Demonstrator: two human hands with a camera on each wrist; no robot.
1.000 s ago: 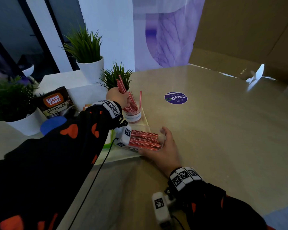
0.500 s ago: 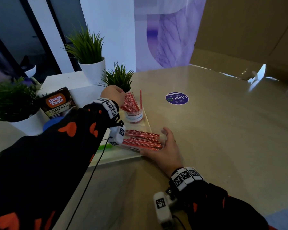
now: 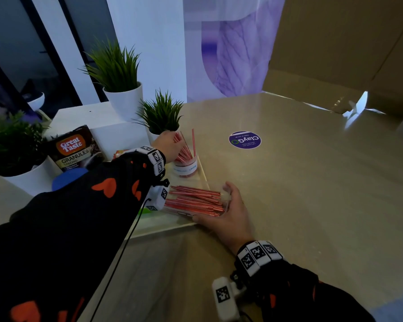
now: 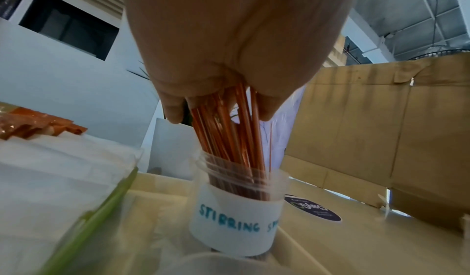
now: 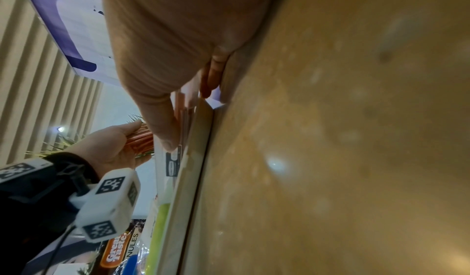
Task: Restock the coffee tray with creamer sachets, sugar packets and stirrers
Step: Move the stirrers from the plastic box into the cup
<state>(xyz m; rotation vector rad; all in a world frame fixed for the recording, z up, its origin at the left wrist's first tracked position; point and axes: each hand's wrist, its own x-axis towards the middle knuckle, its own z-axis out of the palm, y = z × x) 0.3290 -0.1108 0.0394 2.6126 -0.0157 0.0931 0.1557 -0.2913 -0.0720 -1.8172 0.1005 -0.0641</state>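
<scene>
My left hand (image 3: 169, 145) grips a bunch of red stirrers (image 4: 229, 136) whose lower ends stand inside a small clear jar (image 4: 236, 221) labelled "STIRRING". The jar (image 3: 185, 167) stands at the far right corner of the white tray (image 3: 163, 225). One stirrer (image 3: 193, 142) stands apart in the jar, upright. My right hand (image 3: 228, 212) holds a clear box of red stirrers (image 3: 193, 202) at the tray's right edge, thumb on the near side and fingers on the far end. In the right wrist view the box (image 5: 185, 106) lies under my thumb.
A "Great Taste Granules" coffee pouch (image 3: 73, 148) and a blue lid (image 3: 68, 178) sit left of the tray. Three potted plants (image 3: 116, 73) stand behind on a white shelf. A purple sticker (image 3: 244, 139) lies on the tan table, with cardboard walls (image 3: 335, 54) behind.
My left hand has come down with the bunch of stirrers, from above the jar to having their ends inside it. The right hand stayed on the box.
</scene>
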